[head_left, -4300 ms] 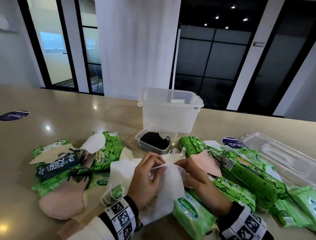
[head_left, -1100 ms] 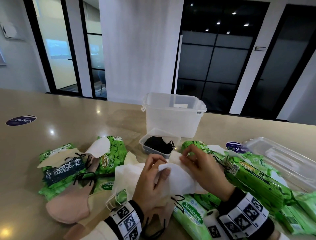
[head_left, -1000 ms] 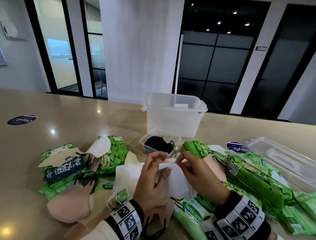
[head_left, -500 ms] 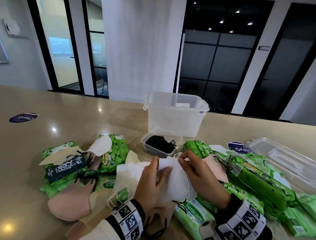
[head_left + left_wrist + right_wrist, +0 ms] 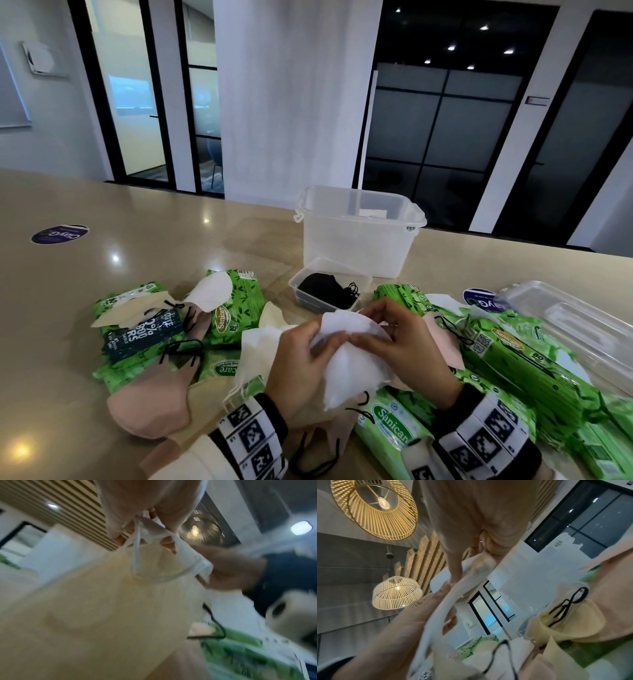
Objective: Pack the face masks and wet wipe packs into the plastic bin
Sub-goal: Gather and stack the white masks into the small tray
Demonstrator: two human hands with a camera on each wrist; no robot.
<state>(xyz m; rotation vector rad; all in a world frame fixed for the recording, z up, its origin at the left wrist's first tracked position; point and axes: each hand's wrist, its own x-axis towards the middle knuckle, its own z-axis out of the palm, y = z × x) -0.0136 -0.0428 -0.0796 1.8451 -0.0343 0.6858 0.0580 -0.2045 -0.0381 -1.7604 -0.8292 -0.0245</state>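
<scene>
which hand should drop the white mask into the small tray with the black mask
Right, probably. Both hands grip the white mask, but the right hand sits nearer the small tray, its fingers just below the rim. The left hand is lower and further back.

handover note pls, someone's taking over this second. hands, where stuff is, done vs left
Left hand and right hand: both pinch one folded white face mask, held above the table.
Tall clear plastic bin: open at the back of the table; no masks or packs visible inside.
Small clear plastic tray in front of it holds black masks.
Loose on the table: green wet wipe packs on both sides, a pink mask, a white mask. Clear lid lies at right.
Done: black masks trayed.
Left: nearly everything, namely the held mask, the loose masks and all the packs.
</scene>
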